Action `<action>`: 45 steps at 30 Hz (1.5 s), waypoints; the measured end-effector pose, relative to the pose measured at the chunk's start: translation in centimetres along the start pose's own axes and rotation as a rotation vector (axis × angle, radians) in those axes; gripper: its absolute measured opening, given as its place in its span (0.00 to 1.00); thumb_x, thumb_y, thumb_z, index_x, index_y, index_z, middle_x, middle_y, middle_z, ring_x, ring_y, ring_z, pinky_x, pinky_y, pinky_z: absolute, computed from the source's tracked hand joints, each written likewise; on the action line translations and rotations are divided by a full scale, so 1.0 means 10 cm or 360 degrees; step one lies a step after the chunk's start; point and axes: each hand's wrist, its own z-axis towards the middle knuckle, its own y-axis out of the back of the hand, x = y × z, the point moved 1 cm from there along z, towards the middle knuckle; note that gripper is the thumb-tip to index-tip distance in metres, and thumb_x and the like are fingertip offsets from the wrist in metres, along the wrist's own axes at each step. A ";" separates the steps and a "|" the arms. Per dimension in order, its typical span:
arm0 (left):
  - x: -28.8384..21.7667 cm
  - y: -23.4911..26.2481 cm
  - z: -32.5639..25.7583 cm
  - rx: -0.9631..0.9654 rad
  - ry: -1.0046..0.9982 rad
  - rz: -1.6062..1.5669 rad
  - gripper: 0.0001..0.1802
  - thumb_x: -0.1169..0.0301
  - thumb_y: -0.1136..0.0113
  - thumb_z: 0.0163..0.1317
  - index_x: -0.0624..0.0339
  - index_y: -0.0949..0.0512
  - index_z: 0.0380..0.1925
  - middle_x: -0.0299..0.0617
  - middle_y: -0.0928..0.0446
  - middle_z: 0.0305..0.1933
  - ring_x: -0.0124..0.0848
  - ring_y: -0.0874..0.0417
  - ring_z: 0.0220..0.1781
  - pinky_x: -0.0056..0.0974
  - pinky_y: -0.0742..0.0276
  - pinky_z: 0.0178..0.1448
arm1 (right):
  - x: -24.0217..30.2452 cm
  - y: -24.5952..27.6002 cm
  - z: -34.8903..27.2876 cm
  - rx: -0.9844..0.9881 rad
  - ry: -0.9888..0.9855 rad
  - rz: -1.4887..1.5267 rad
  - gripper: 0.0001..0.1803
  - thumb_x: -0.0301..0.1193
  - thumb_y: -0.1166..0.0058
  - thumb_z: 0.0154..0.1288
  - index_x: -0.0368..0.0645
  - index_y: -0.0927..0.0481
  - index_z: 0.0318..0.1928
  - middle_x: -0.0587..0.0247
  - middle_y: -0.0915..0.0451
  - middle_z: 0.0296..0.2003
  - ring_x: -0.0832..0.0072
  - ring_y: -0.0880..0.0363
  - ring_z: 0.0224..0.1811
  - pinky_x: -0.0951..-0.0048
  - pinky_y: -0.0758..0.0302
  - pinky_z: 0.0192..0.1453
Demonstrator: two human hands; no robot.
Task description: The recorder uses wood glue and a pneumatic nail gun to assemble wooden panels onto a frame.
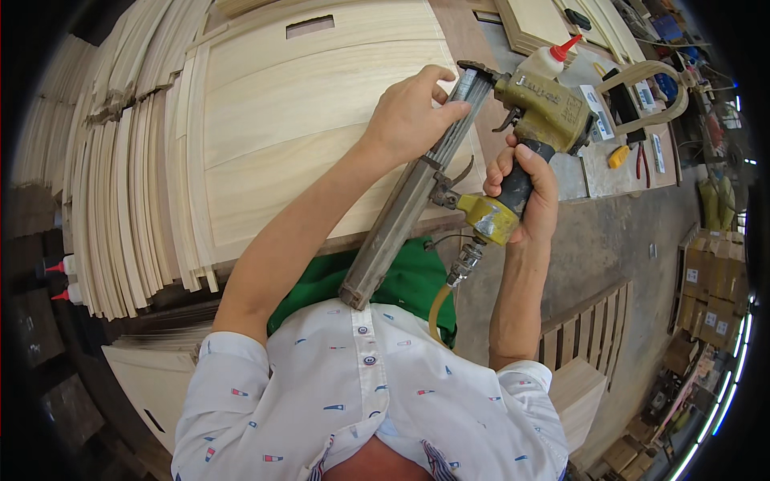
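right hand (529, 188) gripping pneumatic nailer (553, 111) — left hand (411, 114), grip unclear, at long magazine (393, 220) — silvery strip (464, 83) inside.

From afar, I saw the nail gun (549, 119) held aslant: scuffed olive-yellow body, black grip (516, 188) below it, and long grey magazine (395, 218) running down to the left, a pale strip (463, 86) showing near its top end.
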 end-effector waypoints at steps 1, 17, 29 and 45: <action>-0.01 0.01 -0.01 -0.0065 -0.0138 0.0009 0.21 0.62 0.35 0.58 0.62 0.22 0.48 0.47 0.18 0.36 0.31 0.16 0.29 0.34 0.22 0.36 | 0.00 0.00 0.00 0.0001 -0.0004 0.0001 0.16 0.29 0.44 0.62 0.35 0.30 0.48 0.60 0.28 0.22 0.71 0.26 0.23 0.73 0.26 0.24; -0.01 -0.09 -0.04 -0.0396 -0.0541 0.0260 0.12 0.72 0.43 0.57 0.63 0.20 0.40 0.54 0.20 0.35 0.49 0.18 0.35 0.46 0.22 0.42 | 0.00 0.00 0.00 0.0028 -0.0075 -0.0004 0.16 0.29 0.45 0.64 0.35 0.29 0.48 0.60 0.29 0.23 0.72 0.27 0.24 0.74 0.28 0.25; -0.13 0.31 -0.37 -0.0311 -0.0567 -0.0167 0.23 0.64 0.38 0.60 0.61 0.25 0.54 0.52 0.24 0.50 0.50 0.23 0.52 0.44 0.26 0.57 | 0.18 -0.03 0.17 0.0174 -0.0054 0.0005 0.14 0.30 0.50 0.68 0.33 0.29 0.48 0.63 0.33 0.25 0.76 0.33 0.27 0.79 0.30 0.25; 0.04 0.72 -1.15 -0.0571 -0.1054 -0.0216 0.11 0.71 0.33 0.53 0.59 0.19 0.37 0.39 0.27 0.35 0.40 0.24 0.44 0.44 0.25 0.46 | 0.33 -0.40 0.78 0.0257 -0.0099 0.0207 0.15 0.29 0.53 0.71 0.28 0.32 0.49 0.64 0.37 0.25 0.78 0.37 0.26 0.81 0.32 0.25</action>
